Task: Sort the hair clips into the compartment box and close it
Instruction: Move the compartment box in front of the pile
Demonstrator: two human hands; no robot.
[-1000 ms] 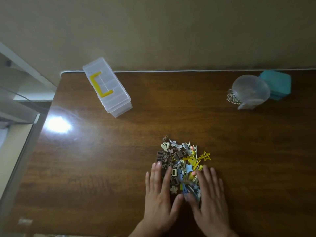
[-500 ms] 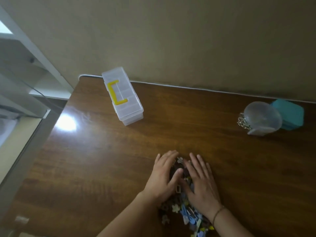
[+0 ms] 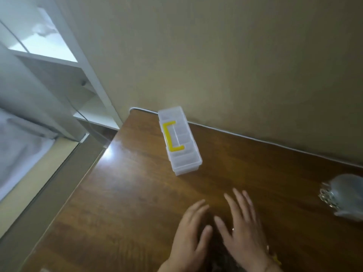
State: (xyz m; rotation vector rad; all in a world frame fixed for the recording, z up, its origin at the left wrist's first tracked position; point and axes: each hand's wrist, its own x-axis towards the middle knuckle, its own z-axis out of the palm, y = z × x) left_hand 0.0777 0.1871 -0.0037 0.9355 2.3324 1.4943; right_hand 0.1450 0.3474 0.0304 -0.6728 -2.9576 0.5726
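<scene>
The bench (image 3: pixel 137 203) is a dark wood-grain surface that fills the lower frame and butts against a plain beige wall (image 3: pixel 235 65). A bright glare patch lies near its left edge. White shelving (image 3: pixel 59 79) stands at the left beyond the bench corner, with pale fabric below it.

The compartment box (image 3: pixel 179 140) is clear plastic with a yellow handle (image 3: pixel 170 137) on its lid. It lies at the far left of the bench, just beside the wall, with the lid down. It stands well apart from both hands, so it probably has to be brought closer and opened before sorting starts.

The left hand (image 3: pixel 188 236) and the right hand (image 3: pixel 243 228) sit side by side at the near edge, both flat with fingers straight and spread, gripping nothing. They appear to cover or corral the hair clips (image 3: pixel 220 260), of which only a dark, blurred mass shows between and below the palms. Individual clips cannot be told apart. A yellow piece (image 3: pixel 276 259) shows beside the right wrist.

A clear round container (image 3: pixel 347 195), with a metallic chain (image 3: pixel 327 199) at its left side, sits at the right edge, partly cut off.
</scene>
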